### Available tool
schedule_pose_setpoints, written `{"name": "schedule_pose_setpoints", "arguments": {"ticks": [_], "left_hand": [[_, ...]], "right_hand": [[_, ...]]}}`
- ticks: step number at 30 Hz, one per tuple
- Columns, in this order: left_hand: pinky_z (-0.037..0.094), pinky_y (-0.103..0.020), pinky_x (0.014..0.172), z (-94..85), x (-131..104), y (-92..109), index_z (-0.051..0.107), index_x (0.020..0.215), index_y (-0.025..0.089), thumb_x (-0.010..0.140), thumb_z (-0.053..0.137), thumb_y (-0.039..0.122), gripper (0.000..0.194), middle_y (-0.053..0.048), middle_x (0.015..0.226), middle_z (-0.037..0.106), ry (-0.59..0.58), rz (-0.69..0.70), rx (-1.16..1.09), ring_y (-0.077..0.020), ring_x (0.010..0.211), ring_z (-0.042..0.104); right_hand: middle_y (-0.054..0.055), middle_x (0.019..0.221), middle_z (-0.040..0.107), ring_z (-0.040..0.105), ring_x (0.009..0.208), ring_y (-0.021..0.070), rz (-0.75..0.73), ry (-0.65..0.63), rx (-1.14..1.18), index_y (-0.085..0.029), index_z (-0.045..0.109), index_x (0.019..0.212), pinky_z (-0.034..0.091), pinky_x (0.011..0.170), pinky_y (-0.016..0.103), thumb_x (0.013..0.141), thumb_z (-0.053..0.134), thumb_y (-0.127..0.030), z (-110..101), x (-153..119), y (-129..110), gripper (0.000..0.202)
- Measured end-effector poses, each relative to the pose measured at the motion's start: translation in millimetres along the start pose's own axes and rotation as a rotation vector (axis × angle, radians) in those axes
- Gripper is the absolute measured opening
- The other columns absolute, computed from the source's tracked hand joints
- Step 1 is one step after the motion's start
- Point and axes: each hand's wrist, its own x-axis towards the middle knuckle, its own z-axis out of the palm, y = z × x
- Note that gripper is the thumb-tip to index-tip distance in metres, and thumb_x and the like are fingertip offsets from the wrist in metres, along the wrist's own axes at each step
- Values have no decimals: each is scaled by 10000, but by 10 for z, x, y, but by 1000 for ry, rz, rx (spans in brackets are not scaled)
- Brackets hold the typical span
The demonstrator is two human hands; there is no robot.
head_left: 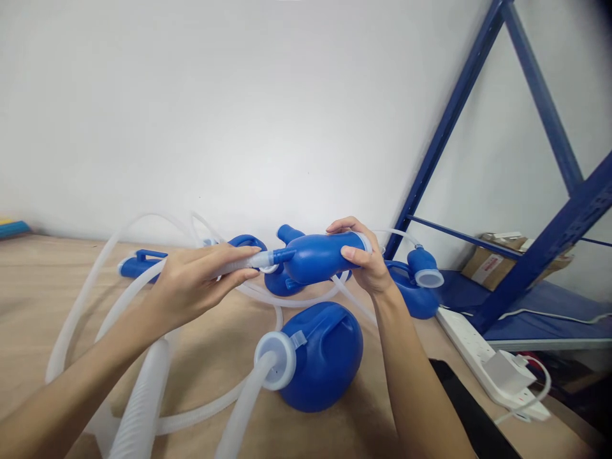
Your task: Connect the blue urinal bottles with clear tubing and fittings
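Observation:
My left hand (205, 274) pinches the end of a translucent hose (241, 262), right where it meets the narrow spout of a blue funnel-shaped piece (315, 257). Around the wide, white-rimmed end of that piece, my right hand (361, 255) has its fingers and thumb closed. The piece is held sideways above the table. Below it lies a blue bottle (329, 357) with a handle and a white cap, a translucent hose (243, 408) running out of the cap.
More blue bottles lie behind, one at the right (415, 296), with hoses looping over the tan table (205, 363). A white power strip (478, 360), a black phone (468, 408) and a blue metal rack (444, 121) stand right. A cardboard box (490, 264) sits on the rack.

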Motion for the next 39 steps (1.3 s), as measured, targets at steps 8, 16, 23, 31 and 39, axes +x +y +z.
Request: {"name": "schedule_pose_setpoints", "arguments": {"ticks": [8, 16, 23, 31, 39], "left_hand": [[521, -211, 658, -11, -60, -77, 660, 1229, 177, 1073, 500, 312, 261, -51, 954, 793, -205, 61, 45, -136, 720, 734], [463, -221, 617, -77, 44, -11, 726, 1094, 178, 1074, 427, 477, 423, -7, 791, 725, -446, -254, -163, -132, 623, 644], [332, -213, 509, -76, 116, 31, 626, 811, 182, 1033, 421, 510, 446, 46, 560, 500, -585, -501, -426, -91, 500, 441], [291, -175, 414, 201, -94, 89, 521, 810, 187, 955, 480, 722, 556, 75, 508, 414, -737, -772, -1006, -65, 435, 369], [209, -147, 259, 167, 10, 159, 415, 617, 193, 720, 659, 880, 736, 99, 421, 327, -701, -1123, -1321, -27, 260, 250]], "right_hand": [[31, 977, 646, 609, 896, 232, -161, -53, -52, -257, 687, 969, 476, 792, 362, 725, 841, -531, 86, -16, -53, 398], [18, 990, 682, 663, 932, 221, -282, -78, -125, -268, 676, 974, 527, 827, 374, 746, 888, -400, 165, -36, -155, 338], [23, 983, 708, 697, 937, 234, -434, -76, -183, -271, 706, 995, 575, 856, 423, 714, 919, -290, 240, -55, -295, 353], [51, 914, 728, 660, 831, 245, -661, -60, -381, -255, 719, 868, 573, 753, 460, 651, 943, -241, 337, -56, -502, 312], [55, 910, 739, 641, 805, 242, -810, 17, -361, -258, 698, 880, 568, 726, 473, 686, 892, -259, 400, -13, -478, 274]]}}
